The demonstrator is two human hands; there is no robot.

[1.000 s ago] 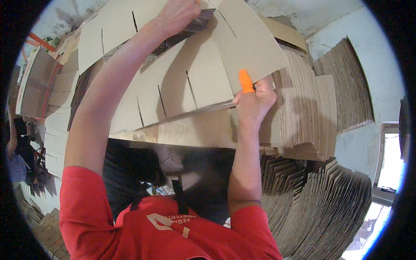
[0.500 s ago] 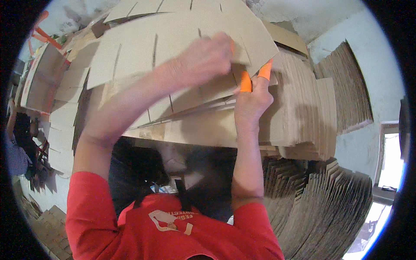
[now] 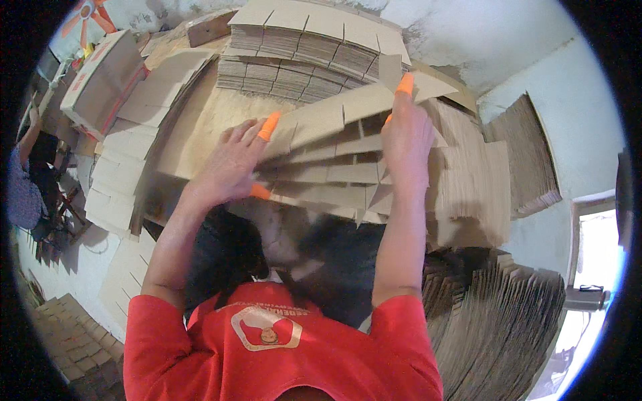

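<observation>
Several slotted cardboard strips (image 3: 328, 127), slightly fanned apart, span between my two hands above the near edge of the table. My left hand (image 3: 231, 164) grips their left ends, with its orange-covered thumb low and its orange-covered index finger high. At the other end, my right hand (image 3: 408, 130) closes on the strips from above. Orange covers also sit on its fingertips, and a small cardboard flap sticks up beside them. Part of the strips' right ends is hidden behind that hand.
Behind the strips, slotted cardboard stacks (image 3: 301, 50) stand on the wooden tabletop (image 3: 194, 134). Other cardboard piles (image 3: 468, 167) lie to the right, with a tall stack (image 3: 495, 321) below. At left are overlapping sheets (image 3: 124, 167), a carton (image 3: 103, 80) and an orange fan (image 3: 87, 20). Another person (image 3: 25, 180) is at far left.
My left hand has moved left and down from the sheet's right end to the strips' left ends. The broad flat sheet now appears as narrow fanned strips, uncovering the stacks behind.
</observation>
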